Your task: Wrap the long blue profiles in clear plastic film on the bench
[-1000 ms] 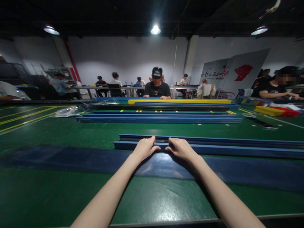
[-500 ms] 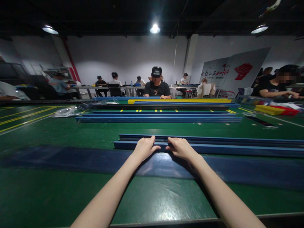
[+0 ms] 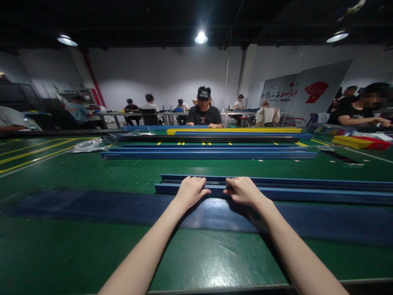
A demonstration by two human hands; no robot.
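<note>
A long blue channel-shaped strip point(image 3: 313, 195) with raised edges runs sideways in front of me and out of view at the right. Near its left end, my left hand point(image 3: 192, 191) is closed on the near wall, thumb on my side and fingers curled over the top. A short gap to the right, my right hand point(image 3: 244, 190) grips the same wall in a like way. Its fingertips are hidden behind the edge. Under my wrists a flat, shiny dark blue band point(image 3: 101, 207) lies across the green table point(image 3: 196, 254); its material I cannot tell.
Farther back lie more blue strips point(image 3: 208, 155), a black strip point(image 3: 202, 139) and a yellow strip point(image 3: 239, 131). Clear plastic wrap point(image 3: 87, 145) sits at left. A phone point(image 3: 340, 157) and a yellow tray point(image 3: 353, 142) are at right. A person point(image 3: 204, 114) sits opposite.
Both hands have shifted slightly to the right, and the blue channel strip's left end has moved right with them. The grip looks the same.
</note>
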